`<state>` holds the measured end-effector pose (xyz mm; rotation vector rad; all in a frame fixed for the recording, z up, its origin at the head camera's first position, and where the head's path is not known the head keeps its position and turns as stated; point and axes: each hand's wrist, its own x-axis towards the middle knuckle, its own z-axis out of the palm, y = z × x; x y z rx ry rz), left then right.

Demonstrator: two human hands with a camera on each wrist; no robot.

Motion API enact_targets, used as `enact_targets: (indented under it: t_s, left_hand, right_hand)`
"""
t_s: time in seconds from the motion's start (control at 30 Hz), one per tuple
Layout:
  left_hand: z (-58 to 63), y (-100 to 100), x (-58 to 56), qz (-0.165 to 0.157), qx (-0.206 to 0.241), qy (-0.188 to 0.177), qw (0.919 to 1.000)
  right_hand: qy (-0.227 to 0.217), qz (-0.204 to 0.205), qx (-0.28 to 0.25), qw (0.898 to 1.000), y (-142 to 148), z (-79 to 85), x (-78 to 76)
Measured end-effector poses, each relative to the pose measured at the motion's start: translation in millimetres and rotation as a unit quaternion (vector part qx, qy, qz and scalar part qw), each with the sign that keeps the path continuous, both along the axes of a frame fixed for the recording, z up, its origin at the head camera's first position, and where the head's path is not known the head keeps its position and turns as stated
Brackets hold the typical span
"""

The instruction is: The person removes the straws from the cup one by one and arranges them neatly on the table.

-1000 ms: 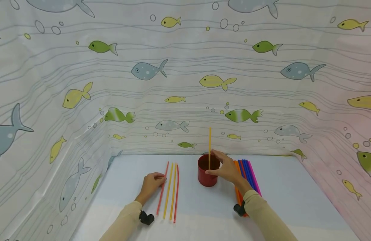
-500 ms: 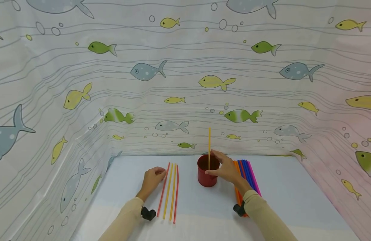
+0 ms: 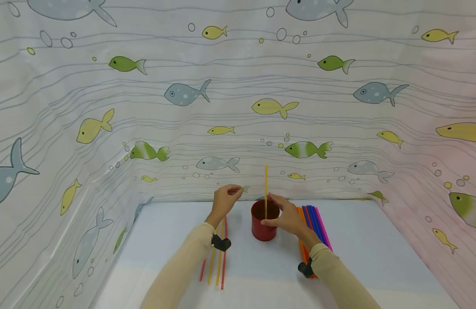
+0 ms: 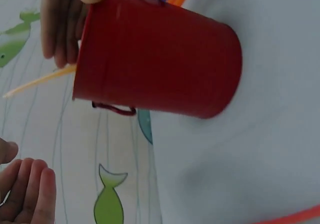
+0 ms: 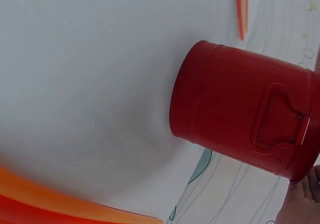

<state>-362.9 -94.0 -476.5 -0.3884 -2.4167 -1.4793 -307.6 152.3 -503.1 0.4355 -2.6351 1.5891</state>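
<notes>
A red metal pot (image 3: 263, 228) with small side handles stands upright towards the back of the table. One thin yellow stick (image 3: 266, 180) rises out of it. My right hand (image 3: 287, 218) holds the pot at its rim, thumb on the near side and fingers round the far side. To the left of the pot, raised near the back edge, is my left hand (image 3: 224, 201), its fingers loosely bent with nothing seen in them. In the left wrist view the left fingers (image 4: 37, 189) are apart from the pot. Below this hand lie several thin red and yellow sticks (image 3: 218, 268), partly covered by the left forearm.
Several thicker orange, red, blue and pink sticks (image 3: 319, 225) lie side by side right of the pot, partly under the right forearm. A fish-patterned sheet (image 3: 238, 107) hangs behind the white table (image 3: 369, 249) and along both sides.
My left hand has left the top of the leftmost red stick and moved up and right, over the row towards the pot. The right hand keeps its place on the pot.
</notes>
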Motion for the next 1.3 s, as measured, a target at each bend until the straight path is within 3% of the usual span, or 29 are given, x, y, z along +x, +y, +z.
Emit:
enact_targets:
  t_s: [0.2,0.43,0.63,0.9,1.1,1.3]
  left_hand:
    - [9.2,37,-7.3,-0.026,-0.002,0.005,0.9996]
    - [2.7,61,-8.4,-0.041,0.003,-0.007,0.9991]
    - [-4.5,70,-7.7,-0.038,0.023,-0.029,0.9986]
    - [-5.2,82,-11.8,-0.032,0.067,-0.091,0.9931]
    - [-4.9,86,-13.0,-0.023,0.074,-0.080,0.9938]
    - [5.7,88,-12.6,-0.013,0.085,-0.057,0.9946]
  right_hand:
    - [0.005,-0.010,0.010,1.000,-1,-0.6,0.3]
    - [0.017,-0.008,0.015,1.000,-2,-0.6,1.2]
    - [0.023,-0.011,0.022,0.999,-2,-1.4,1.1]
    - [0.027,-0.016,0.022,0.999,0,-2.6,0.4]
    - [0.025,-0.017,0.019,0.999,-1,-4.6,-0.1]
    - [0.022,-0.017,0.016,0.999,0,-4.6,-0.2]
